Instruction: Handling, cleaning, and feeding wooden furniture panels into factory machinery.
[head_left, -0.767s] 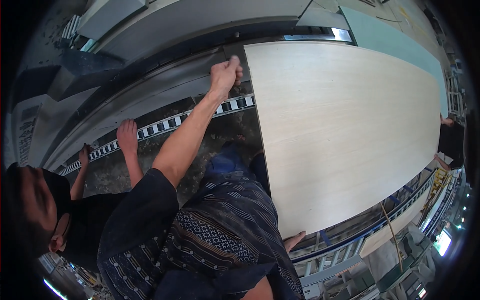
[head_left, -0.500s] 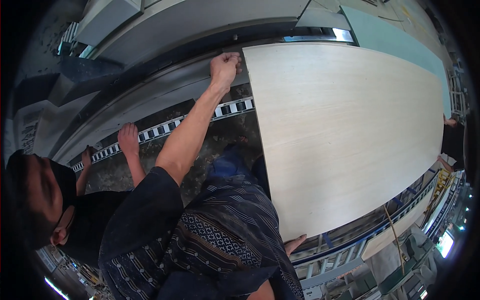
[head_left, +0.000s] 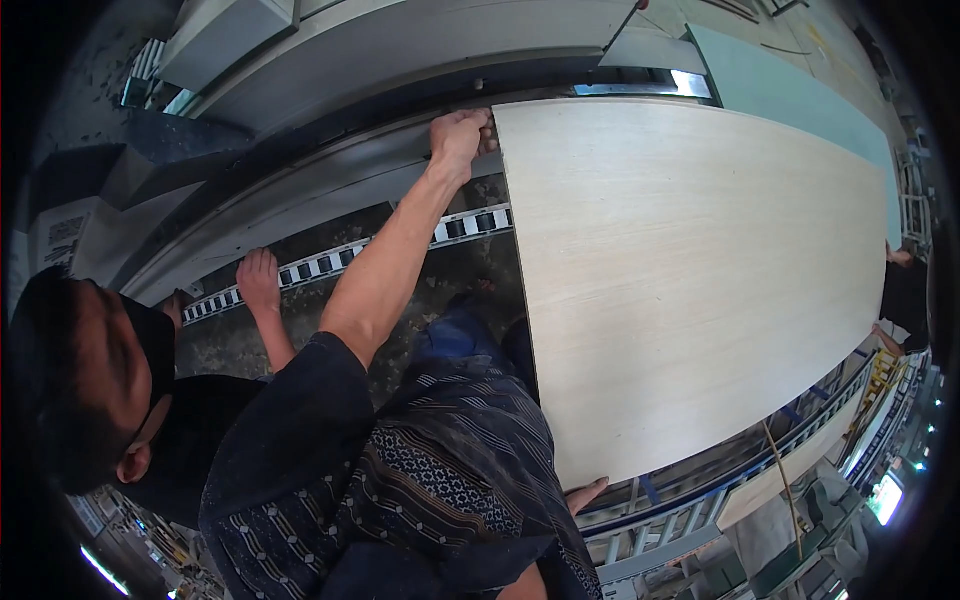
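Note:
A large pale wood-grain board (head_left: 690, 280) lies flat in front of me and stretches off to the right. My left hand (head_left: 461, 135) is closed at its far left corner, with curled fingertips against the edge. Partly hidden at the near left corner, my right hand (head_left: 586, 495) grips the board's edge, with only a digit or two showing. At the far right end, another person's hands (head_left: 899, 256) are at the board.
A co-worker stands close at my left, one hand (head_left: 260, 280) by a roller track (head_left: 330, 262). Long grey machine housing (head_left: 400, 60) runs along the far side. A pale green panel (head_left: 800, 100) lies beyond the board. Blue-framed racking (head_left: 660, 530) is at the near right.
The board has shifted slightly toward me. My left hand has moved a little right and now meets the corner. The co-worker on the left leans further in.

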